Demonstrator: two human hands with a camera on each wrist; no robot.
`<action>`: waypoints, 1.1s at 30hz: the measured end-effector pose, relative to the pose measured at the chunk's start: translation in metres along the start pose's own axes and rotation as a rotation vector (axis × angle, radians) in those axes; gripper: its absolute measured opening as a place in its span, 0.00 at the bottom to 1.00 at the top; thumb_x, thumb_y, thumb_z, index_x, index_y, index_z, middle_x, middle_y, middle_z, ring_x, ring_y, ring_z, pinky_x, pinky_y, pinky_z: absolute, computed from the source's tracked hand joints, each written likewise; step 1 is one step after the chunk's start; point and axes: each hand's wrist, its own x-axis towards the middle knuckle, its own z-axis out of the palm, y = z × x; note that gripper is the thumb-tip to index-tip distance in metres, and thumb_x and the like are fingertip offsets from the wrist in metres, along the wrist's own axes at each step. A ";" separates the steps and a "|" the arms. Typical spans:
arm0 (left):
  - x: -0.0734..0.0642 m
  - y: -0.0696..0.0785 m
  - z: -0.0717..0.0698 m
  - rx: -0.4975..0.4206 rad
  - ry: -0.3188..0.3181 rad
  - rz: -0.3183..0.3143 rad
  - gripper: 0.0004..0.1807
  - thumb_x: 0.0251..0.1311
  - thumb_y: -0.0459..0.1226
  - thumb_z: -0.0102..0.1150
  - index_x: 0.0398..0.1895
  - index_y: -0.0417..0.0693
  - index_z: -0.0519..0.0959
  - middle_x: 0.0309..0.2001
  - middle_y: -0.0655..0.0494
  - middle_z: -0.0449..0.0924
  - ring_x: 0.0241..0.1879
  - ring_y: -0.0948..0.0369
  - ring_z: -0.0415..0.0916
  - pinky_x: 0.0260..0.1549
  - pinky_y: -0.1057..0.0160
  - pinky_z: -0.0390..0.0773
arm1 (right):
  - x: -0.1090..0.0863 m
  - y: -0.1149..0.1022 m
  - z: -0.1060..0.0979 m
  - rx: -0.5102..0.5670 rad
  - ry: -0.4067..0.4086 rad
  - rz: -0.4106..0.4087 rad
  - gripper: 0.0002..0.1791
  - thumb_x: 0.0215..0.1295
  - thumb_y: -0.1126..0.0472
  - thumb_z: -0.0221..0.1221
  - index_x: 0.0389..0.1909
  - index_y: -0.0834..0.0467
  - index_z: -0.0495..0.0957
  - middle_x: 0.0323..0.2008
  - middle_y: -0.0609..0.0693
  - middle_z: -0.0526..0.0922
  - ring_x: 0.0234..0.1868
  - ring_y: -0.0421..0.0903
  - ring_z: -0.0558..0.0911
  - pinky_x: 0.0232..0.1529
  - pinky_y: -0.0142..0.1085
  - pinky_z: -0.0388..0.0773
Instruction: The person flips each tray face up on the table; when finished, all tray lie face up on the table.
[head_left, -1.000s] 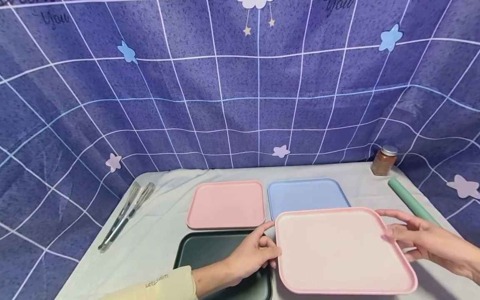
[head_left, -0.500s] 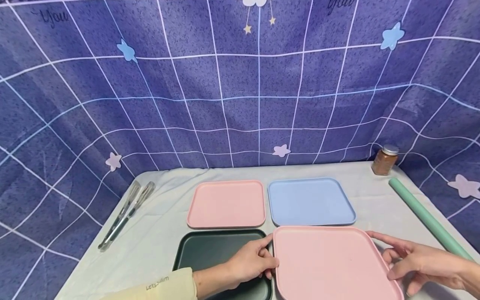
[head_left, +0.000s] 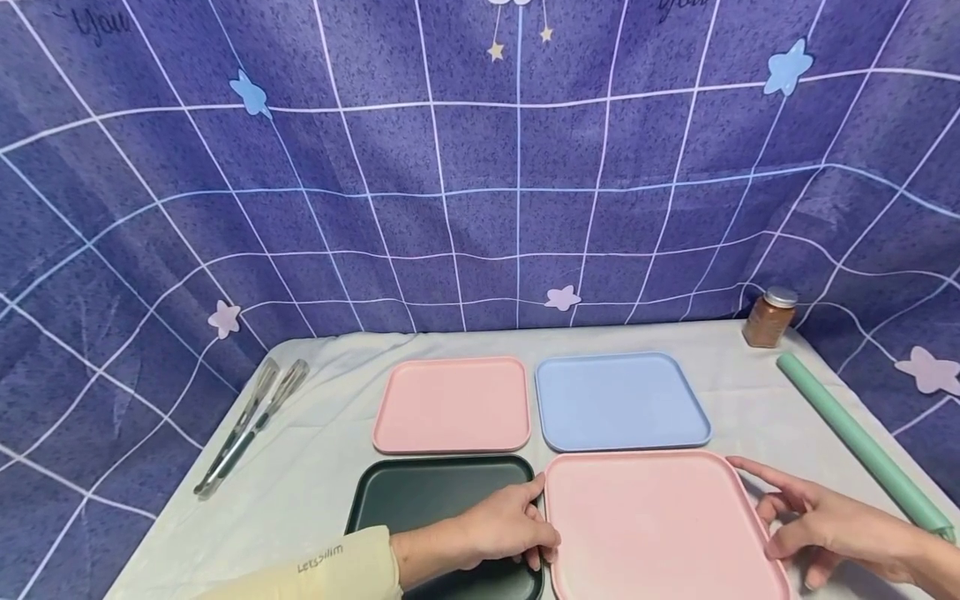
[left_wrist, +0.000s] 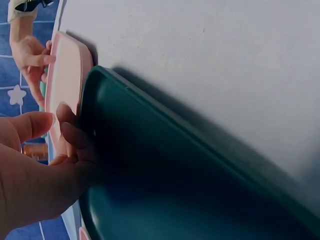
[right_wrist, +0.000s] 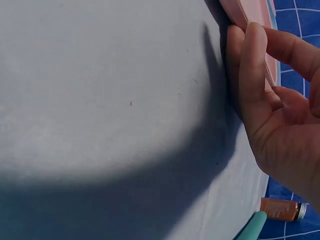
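A large pink tray lies at the front right in the head view, its near edge cut off by the frame. My left hand holds its left rim with bent fingers, the wrist crossing over a dark green tray. On the opposite side, my right hand grips the right rim, thumb at the side and index finger stretched toward the far corner. The right wrist view shows the right thumb against the pink edge. Behind lie a smaller-looking pink tray and a blue tray.
Metal tongs lie along the left side of the white-covered table. A brown-filled jar with a metal lid stands at the back right, near a long green roll. Purple-blue grid cloth hangs behind.
The raised, tilted pink tray has come down in front of the blue tray, uncovering it, then shifted slightly left. Both hands have stayed at its sides, the right moving down and inward.
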 end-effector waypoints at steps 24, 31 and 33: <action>0.003 0.006 -0.004 0.052 -0.039 -0.024 0.46 0.59 0.35 0.62 0.76 0.29 0.51 0.17 0.59 0.78 0.14 0.66 0.72 0.17 0.69 0.60 | 0.005 -0.016 0.025 -0.383 0.273 0.027 0.52 0.53 0.69 0.60 0.75 0.73 0.41 0.29 0.49 0.75 0.20 0.40 0.78 0.16 0.39 0.78; 0.002 0.007 -0.009 0.080 -0.050 -0.014 0.46 0.59 0.37 0.61 0.77 0.32 0.51 0.18 0.59 0.79 0.15 0.66 0.72 0.17 0.69 0.60 | 0.003 -0.019 0.025 -0.435 0.285 0.051 0.50 0.56 0.68 0.61 0.75 0.73 0.43 0.30 0.51 0.74 0.21 0.41 0.77 0.15 0.39 0.78; -0.002 0.010 -0.018 0.097 -0.045 0.017 0.46 0.61 0.38 0.62 0.79 0.36 0.50 0.20 0.56 0.81 0.16 0.64 0.75 0.18 0.68 0.62 | 0.001 -0.027 0.023 -0.513 0.309 0.026 0.47 0.60 0.66 0.61 0.75 0.73 0.45 0.31 0.51 0.75 0.22 0.40 0.77 0.15 0.39 0.78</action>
